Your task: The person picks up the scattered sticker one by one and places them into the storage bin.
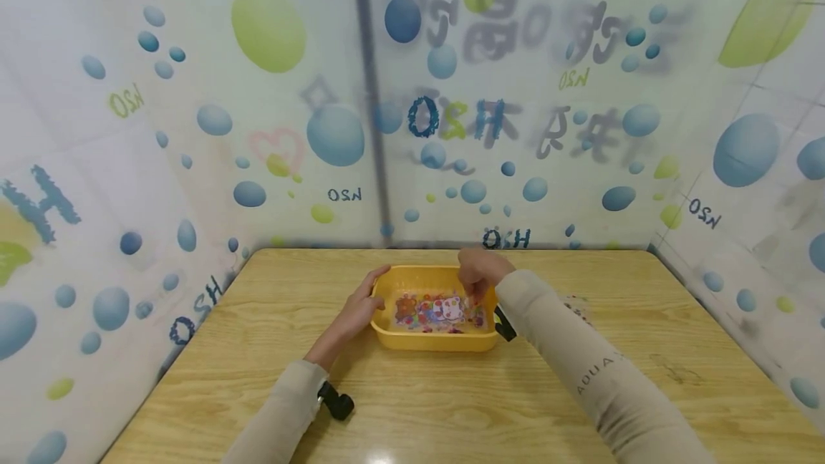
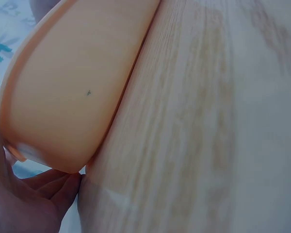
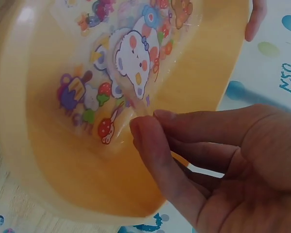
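A yellow plastic basin (image 1: 435, 341) sits on the wooden table. My left hand (image 1: 354, 311) grips its left end, thumb over the rim and the other fingers outside and beneath, as the left wrist view shows at the hand (image 2: 36, 199). Inside the basin lie colourful cartoon stickers (image 3: 72, 94) on clear film: fruit, a pot and a brown bear (image 1: 406, 306). At the basin's right end my right hand (image 1: 483, 274) pinches a thin clear strip (image 3: 141, 107) between thumb and forefinger. This strip seems to join a white bear sticker (image 3: 133, 60); its pinched end is hidden.
On the table (image 1: 271, 321), right of the basin, lies a small printed sheet (image 1: 576, 306), partly behind my right sleeve (image 1: 580, 349). A patterned curtain (image 1: 309, 185) with bubbles and lettering hangs behind the table and along both sides.
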`<act>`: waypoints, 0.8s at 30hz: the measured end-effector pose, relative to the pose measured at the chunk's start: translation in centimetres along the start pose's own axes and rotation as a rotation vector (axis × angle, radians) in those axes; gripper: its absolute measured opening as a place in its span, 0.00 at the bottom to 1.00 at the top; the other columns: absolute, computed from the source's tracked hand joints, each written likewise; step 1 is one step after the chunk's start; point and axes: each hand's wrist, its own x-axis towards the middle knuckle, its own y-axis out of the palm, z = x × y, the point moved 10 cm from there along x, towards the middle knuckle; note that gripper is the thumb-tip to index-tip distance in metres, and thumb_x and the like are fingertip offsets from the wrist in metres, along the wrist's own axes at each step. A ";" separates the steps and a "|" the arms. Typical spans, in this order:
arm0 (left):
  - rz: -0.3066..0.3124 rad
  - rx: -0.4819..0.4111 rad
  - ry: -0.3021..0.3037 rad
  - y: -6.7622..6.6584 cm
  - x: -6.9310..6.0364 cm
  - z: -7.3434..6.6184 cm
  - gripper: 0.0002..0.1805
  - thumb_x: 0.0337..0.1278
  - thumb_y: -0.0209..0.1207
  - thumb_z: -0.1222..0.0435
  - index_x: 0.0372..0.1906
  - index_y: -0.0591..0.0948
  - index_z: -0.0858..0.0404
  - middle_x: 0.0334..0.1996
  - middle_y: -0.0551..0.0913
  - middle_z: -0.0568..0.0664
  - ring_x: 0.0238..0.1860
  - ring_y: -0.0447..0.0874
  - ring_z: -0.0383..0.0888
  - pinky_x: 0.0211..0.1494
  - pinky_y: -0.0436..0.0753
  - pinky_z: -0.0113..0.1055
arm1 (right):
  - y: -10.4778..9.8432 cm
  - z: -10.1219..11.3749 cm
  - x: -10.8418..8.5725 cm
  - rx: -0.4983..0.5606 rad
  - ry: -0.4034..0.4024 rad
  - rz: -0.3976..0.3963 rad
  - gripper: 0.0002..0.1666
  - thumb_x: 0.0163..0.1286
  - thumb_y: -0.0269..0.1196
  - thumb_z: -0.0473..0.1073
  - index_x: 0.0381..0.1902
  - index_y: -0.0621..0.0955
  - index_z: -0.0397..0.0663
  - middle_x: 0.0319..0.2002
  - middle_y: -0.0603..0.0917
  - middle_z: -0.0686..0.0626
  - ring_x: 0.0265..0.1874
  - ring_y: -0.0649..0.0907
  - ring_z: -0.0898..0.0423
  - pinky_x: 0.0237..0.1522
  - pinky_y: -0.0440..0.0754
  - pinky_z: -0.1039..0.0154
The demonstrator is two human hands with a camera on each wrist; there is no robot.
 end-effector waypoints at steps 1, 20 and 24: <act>0.001 -0.003 0.001 0.0 0.0 0.0 0.44 0.53 0.50 0.73 0.80 0.64 0.52 0.81 0.61 0.59 0.80 0.58 0.61 0.78 0.62 0.58 | 0.1 -0.2 0.0 0.004 0.014 0.003 0.19 0.64 0.63 0.26 0.52 0.74 0.35 0.36 0.84 0.36 0.32 0.92 0.47 0.39 0.89 0.58; 0.002 -0.012 -0.004 0.2 0.1 0.2 0.44 0.53 0.50 0.73 0.80 0.64 0.52 0.81 0.60 0.58 0.81 0.55 0.61 0.79 0.60 0.59 | 2.1 -0.8 0.5 -0.110 0.026 0.079 0.12 0.62 0.63 0.26 0.44 0.82 0.34 0.36 0.84 0.38 0.28 0.91 0.49 0.39 0.89 0.59; 0.002 -0.016 -0.006 0.1 0.2 0.3 0.44 0.54 0.50 0.73 0.80 0.64 0.51 0.82 0.60 0.58 0.81 0.55 0.61 0.79 0.60 0.59 | 2.3 -0.9 0.6 -0.107 0.035 0.100 0.11 0.63 0.63 0.26 0.43 0.82 0.33 0.36 0.85 0.38 0.31 0.92 0.48 0.41 0.89 0.58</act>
